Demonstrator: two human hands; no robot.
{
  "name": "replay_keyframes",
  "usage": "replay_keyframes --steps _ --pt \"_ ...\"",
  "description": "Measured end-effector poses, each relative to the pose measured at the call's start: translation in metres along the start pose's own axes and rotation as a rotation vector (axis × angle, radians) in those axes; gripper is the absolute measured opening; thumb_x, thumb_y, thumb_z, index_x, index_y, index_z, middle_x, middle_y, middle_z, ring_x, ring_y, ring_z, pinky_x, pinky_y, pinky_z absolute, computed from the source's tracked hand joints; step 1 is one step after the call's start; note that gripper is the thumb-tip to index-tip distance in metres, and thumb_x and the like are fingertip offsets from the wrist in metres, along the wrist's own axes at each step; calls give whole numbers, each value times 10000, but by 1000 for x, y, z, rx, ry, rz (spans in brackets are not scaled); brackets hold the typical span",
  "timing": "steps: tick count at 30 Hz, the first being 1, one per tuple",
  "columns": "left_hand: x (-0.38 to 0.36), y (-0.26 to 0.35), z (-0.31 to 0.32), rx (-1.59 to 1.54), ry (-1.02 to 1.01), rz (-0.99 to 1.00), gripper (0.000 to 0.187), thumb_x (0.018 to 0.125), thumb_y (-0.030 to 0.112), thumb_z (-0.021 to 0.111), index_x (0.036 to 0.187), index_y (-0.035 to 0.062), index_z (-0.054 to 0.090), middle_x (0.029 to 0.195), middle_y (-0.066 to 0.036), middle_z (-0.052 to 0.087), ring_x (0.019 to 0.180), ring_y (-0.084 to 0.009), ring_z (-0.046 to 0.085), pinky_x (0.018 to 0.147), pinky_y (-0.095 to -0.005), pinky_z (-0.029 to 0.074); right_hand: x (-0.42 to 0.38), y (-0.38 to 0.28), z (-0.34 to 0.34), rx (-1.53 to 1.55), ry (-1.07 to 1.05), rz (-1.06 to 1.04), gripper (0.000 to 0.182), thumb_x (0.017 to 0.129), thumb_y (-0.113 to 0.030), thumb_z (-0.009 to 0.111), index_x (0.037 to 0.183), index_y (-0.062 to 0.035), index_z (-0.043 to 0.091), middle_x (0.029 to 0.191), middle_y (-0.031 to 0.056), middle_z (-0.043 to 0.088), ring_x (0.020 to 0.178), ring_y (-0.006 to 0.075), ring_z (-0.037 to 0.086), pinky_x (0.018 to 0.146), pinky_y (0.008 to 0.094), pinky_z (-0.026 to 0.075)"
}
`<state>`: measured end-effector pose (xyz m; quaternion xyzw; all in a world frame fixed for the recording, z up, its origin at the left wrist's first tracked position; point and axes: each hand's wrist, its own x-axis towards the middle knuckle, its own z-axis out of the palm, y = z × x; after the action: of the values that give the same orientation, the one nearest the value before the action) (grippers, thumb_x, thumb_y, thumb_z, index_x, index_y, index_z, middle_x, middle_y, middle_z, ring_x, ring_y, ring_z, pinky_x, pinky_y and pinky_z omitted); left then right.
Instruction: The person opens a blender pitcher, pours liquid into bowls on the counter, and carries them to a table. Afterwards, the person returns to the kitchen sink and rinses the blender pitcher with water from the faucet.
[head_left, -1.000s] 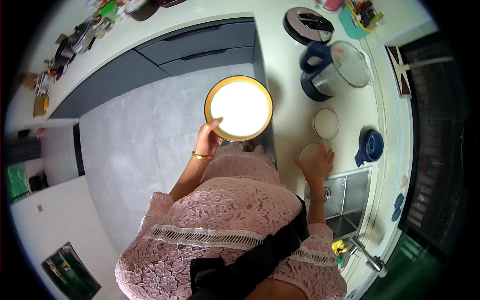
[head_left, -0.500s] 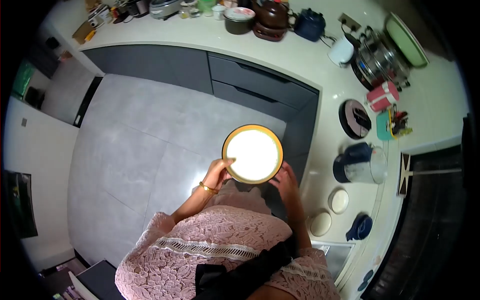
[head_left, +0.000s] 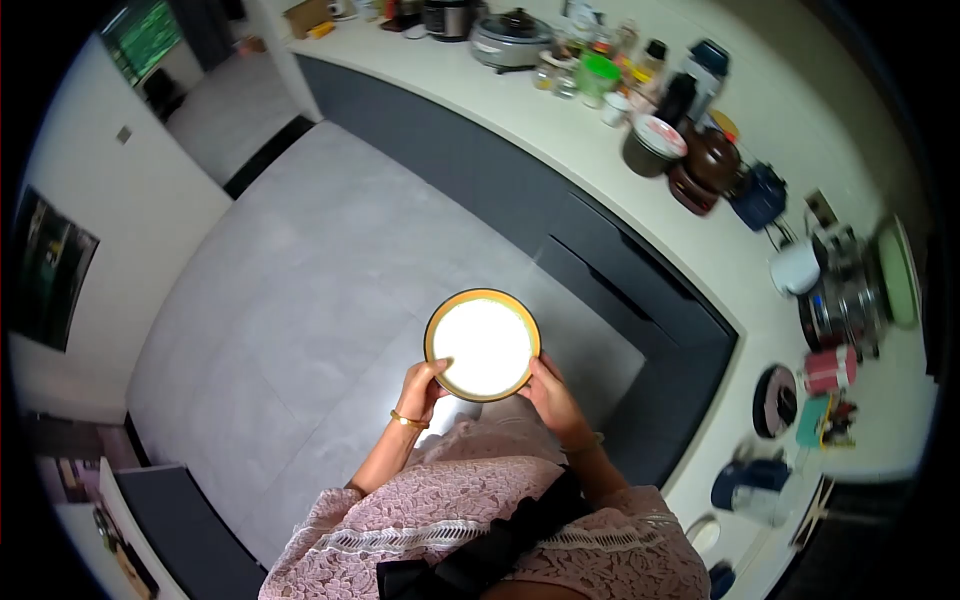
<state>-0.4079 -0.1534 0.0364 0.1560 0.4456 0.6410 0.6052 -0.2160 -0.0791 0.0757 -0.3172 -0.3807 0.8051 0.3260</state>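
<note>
A bowl (head_left: 483,394) with bright white contents is held above the floor (head_left: 300,290). The left hand (head_left: 420,388) has its grip closed on the rim at 8 o'clock, thumb over the edge; the right hand (head_left: 556,400) has its grip closed at 4 o'clock. Farther off, on the surface (head_left: 570,130), a jug (head_left: 742,486) stands at 4 o'clock, a pot (head_left: 512,47) at 12.
</note>
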Motion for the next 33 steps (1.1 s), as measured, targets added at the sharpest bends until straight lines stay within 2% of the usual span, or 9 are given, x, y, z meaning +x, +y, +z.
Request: replay_keyframes --steps 4,9,14,21,23,29,31,32,33 --pt "7 19 5 -100 119 69 510 719 302 570 1046 -68 443 1019 -157 499 893 -238 535 712 -351 485 49 -21 6 -127 -124 50 380 877 -239 413 1187 -28 350 1072 85 471 984 160 464 820 314 392" --pt "53 66 -30 -159 257 153 609 695 368 567 1097 -53 389 1003 -157 498 908 -239 529 698 -331 494 145 -37 54 -291 -239 151 440 836 -285 490 1169 -31 354 984 96 505 909 158 485 764 288 400" --pt "87 132 -53 -274 436 256 647 700 383 559 1125 -60 356 1064 -177 449 890 -251 549 649 -329 520 238 -55 121 -358 -378 220 499 819 -320 525 1165 -12 340 1001 121 507 929 178 496 789 317 404" --pt "148 209 -113 -322 545 331 639 716 406 551 1129 -44 362 1073 -156 458 914 -244 543 691 -337 514 367 -48 200 -402 -474 329 372 853 -297 453 1105 -30 393 1017 87 487 911 159 486 786 330 403" --pt "149 243 -147 -346 560 343 518 752 359 543 1047 -55 445 968 -142 531 853 -196 567 690 -303 513 389 -38 246 -417 -455 355 362 854 -295 448 1098 -33 399 1015 86 492 928 162 485 791 328 401" --pt "233 321 -205 -339 696 373 476 746 353 551 1001 -48 522 825 -94 583 672 -123 569 519 -200 463 512 -31 305 -343 -535 373 334 874 -263 396 1118 -35 386 1079 94 482 1006 169 467 834 353 386" --pt "245 373 -232 -313 689 317 484 743 360 555 1001 -49 531 818 -90 583 665 -117 567 520 -198 463 542 -35 353 -318 -501 422 317 884 -244 369 1124 -37 384 1109 95 467 1045 177 447 858 359 372" --pt "261 384 -236 -273 675 286 562 741 415 530 1064 -42 478 941 -132 552 766 -161 570 591 -246 485 562 -39 357 -322 -501 399 357 871 -272 405 1118 -17 367 1055 96 476 984 173 472 831 347 387" --pt "279 404 -246 -278 690 302 562 741 415 530 1064 -42 478 941 -132 552 766 -161 570 591 -246 485 587 -41 371 -321 -500 368 406 858 -301 441 1113 2 351 1000 97 486 924 168 497 804 335 402"
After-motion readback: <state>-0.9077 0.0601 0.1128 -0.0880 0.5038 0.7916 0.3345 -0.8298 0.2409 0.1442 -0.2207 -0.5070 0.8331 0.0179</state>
